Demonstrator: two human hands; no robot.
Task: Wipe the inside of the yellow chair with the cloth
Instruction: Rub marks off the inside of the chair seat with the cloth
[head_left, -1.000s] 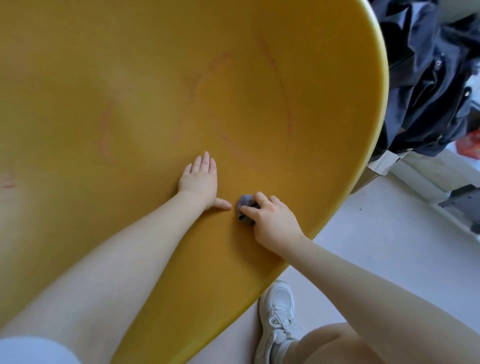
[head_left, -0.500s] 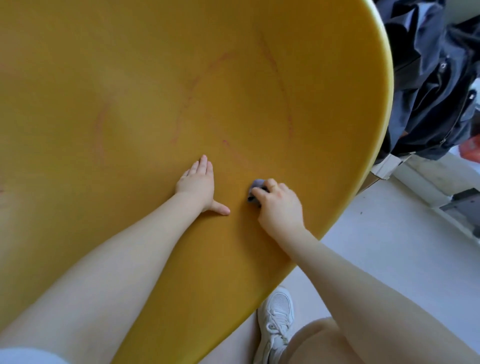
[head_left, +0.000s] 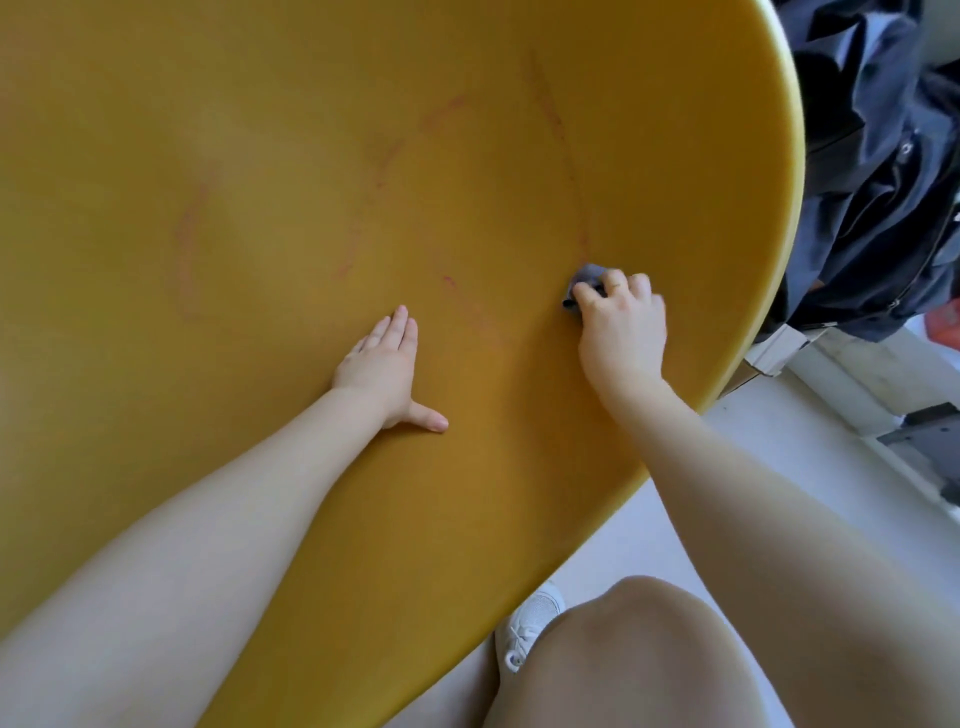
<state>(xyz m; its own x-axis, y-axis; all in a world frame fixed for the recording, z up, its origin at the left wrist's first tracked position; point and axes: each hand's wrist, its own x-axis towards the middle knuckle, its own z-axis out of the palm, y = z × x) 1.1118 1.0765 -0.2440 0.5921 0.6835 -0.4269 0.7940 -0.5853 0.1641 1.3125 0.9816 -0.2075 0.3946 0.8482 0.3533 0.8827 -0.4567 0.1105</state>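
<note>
The yellow chair fills most of the head view as a big curved shell, with faint red marks across its inside. My left hand lies flat on the shell near the middle, fingers together, thumb out to the right. My right hand is to its right, close to the shell's right rim, and presses a small grey-blue cloth against the surface at the lower end of a long red streak. Most of the cloth is hidden under my fingers.
Dark navy clothing hangs beyond the chair's right rim. Pale floor runs along the lower right, with a grey object at the right edge. My knee and white shoe sit just under the chair's lower edge.
My right hand has slid the cloth up and to the right across the shell, away from my left hand. My left hand has stayed planted.
</note>
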